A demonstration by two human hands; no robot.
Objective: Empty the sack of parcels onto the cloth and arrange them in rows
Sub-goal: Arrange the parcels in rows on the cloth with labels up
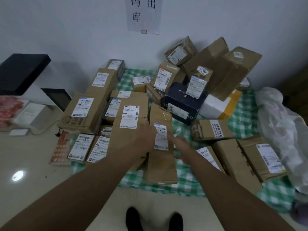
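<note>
Shoes (154,219) cropped; both grips blurred beside tall parcel (160,147).

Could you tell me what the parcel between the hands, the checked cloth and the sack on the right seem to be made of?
Parcel: brown corrugated cardboard, matte, apparently taped, with a white paper label.
Cloth: likely woven fabric, matte green-and-white check, slightly rumpled.
Sack: looks like thin whitish plastic, crinkled and faintly glossy; woven or film cannot be told.

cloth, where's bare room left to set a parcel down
Bare cloth shows in front of the long parcel, between it and the dark blue box, and right of the white box. The back right heap is crowded.
</note>
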